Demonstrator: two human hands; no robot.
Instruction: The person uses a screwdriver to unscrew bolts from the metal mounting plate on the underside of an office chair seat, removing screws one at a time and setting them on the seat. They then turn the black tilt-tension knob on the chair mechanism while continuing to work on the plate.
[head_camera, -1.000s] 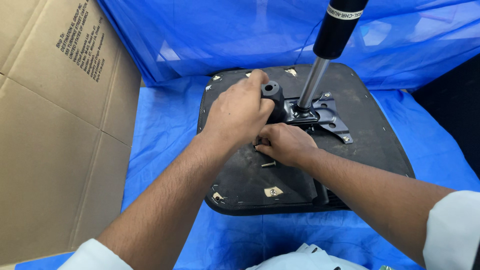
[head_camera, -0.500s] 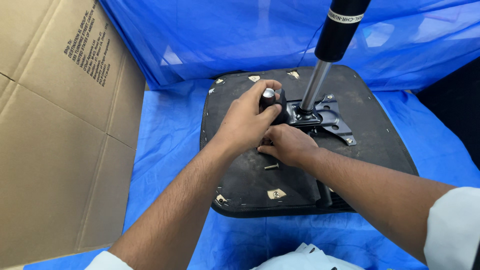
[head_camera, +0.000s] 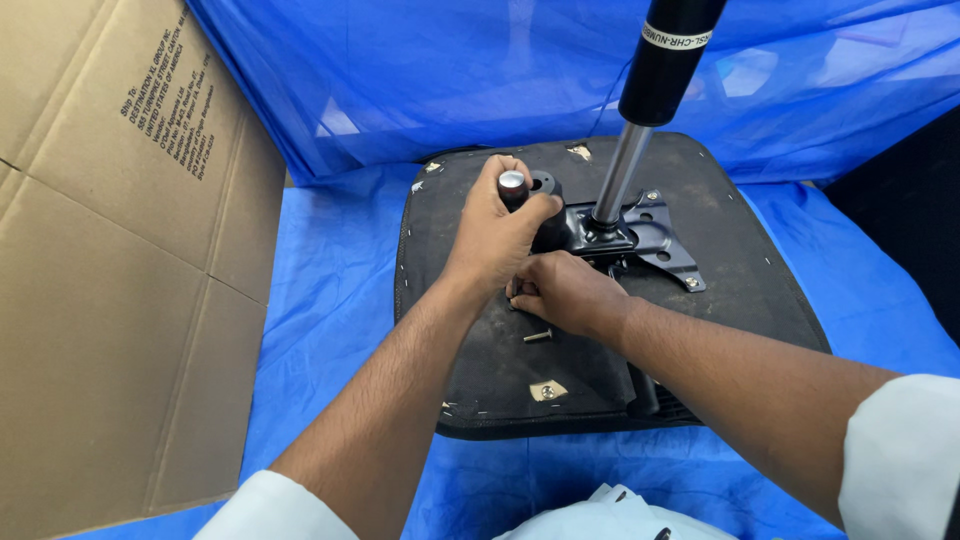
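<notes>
Your left hand (head_camera: 497, 235) was closed around a short tool with a silver cap (head_camera: 512, 181), gripping it upright, thumb and fingers wrapped tight just beside the black knob (head_camera: 543, 186) of the chair mechanism. Your right hand (head_camera: 560, 291) sat at about five o'clock from the left, touching it, fingers curled down onto the underside of the black seat pan (head_camera: 740, 260). What those fingers pinched I could not tell; they hid it.

The black metal mounting plate (head_camera: 655, 235) lay at three o'clock from your left hand, with the gas lift cylinder (head_camera: 655, 75) rising out of it, its chrome rod (head_camera: 618, 170) leaning toward twelve o'clock. A loose screw (head_camera: 537, 336) lay on the seat pan at six o'clock from your right hand, just clear of your knuckles. A brass-coloured corner bracket (head_camera: 546, 390) sat further toward six o'clock, near the seat's edge.

The seat rested on a blue plastic sheet (head_camera: 330, 290), which also hung behind it at twelve o'clock. A flattened cardboard box (head_camera: 110, 300) stood at nine o'clock, well apart from your hands.
</notes>
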